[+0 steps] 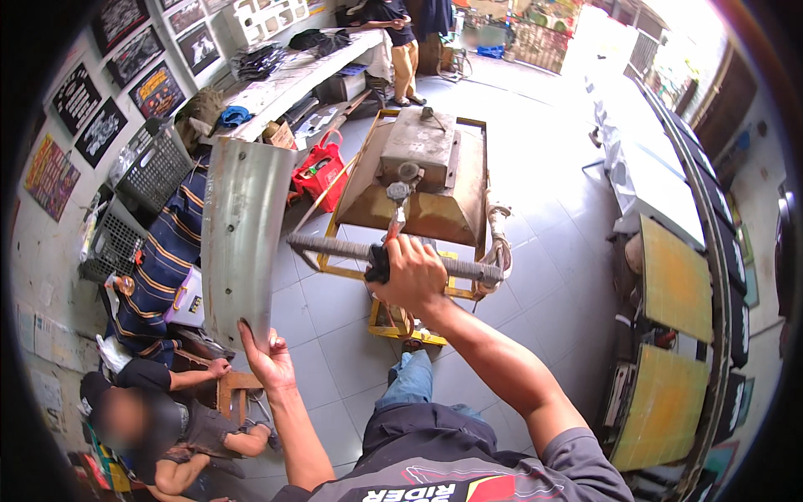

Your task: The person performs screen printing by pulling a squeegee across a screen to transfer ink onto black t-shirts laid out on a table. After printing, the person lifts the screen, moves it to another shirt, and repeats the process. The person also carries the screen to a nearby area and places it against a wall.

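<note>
My left hand (269, 358) grips the lower edge of a long, curved grey metal panel (242, 234), which stands upright at the left with a row of small holes or bolts down it. My right hand (410, 269) is wrapped round the middle of a ridged grey bar (335, 248), next to a black piece. The bar lies across the near side of a machine with a flared, rusty metal hood (410, 213), a grey box (418, 149) on top and a yellow frame (329, 237). What lies under my right palm is hidden.
Close by at lower left sits a person (184, 418) beside a wooden stool (236, 386). A red bag (322, 171) rests left of the machine, near a cluttered table (293, 79). Another person (403, 50) stands behind. Yellow panels (665, 410) and a white-covered table (652, 180) line the right.
</note>
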`<state>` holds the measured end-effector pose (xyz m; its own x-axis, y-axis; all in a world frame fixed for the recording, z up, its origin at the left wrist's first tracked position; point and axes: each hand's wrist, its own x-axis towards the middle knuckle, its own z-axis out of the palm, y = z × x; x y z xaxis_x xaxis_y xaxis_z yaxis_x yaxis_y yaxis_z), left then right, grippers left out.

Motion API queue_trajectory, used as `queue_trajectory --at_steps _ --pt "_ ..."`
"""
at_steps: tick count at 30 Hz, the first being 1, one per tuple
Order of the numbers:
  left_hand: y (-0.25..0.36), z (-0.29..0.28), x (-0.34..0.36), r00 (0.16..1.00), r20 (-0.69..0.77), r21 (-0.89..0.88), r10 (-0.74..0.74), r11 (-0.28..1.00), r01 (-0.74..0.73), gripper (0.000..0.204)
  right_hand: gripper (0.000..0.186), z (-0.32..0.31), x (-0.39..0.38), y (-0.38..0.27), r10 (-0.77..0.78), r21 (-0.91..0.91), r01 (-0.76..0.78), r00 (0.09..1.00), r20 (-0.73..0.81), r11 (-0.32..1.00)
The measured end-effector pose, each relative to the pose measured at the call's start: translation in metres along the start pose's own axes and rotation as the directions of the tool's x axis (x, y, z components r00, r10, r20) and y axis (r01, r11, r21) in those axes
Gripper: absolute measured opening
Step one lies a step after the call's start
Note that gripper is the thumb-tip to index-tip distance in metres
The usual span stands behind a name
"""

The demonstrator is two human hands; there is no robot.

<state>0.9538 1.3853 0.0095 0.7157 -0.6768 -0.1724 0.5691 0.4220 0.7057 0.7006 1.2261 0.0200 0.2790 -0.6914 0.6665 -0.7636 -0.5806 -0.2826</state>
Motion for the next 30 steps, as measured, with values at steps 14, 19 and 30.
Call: queue_trajectory --at_steps 14,19,30 --pt "-0.107 0.052 0.17 0.992 -0.114 0.025 0.063 0.998 -0.061 0.037 0.058 0.241 0.305 0.15 0.012 -0.124 -0.004 0.998 0.061 0.992" --pt "-0.152 0.093 0.262 0.992 -0.113 0.038 0.051 0.998 -0.047 0.036 0.056 0.316 0.391 0.213 -0.009 -0.094 0.009 1.0 0.008 0.995" --pt "-0.17 0.18 0.293 0.991 -0.116 0.078 0.061 0.996 -0.053 0.04 0.063 0.367 0.463 0.233 -0.023 -0.076 0.024 1.0 0.02 0.997"
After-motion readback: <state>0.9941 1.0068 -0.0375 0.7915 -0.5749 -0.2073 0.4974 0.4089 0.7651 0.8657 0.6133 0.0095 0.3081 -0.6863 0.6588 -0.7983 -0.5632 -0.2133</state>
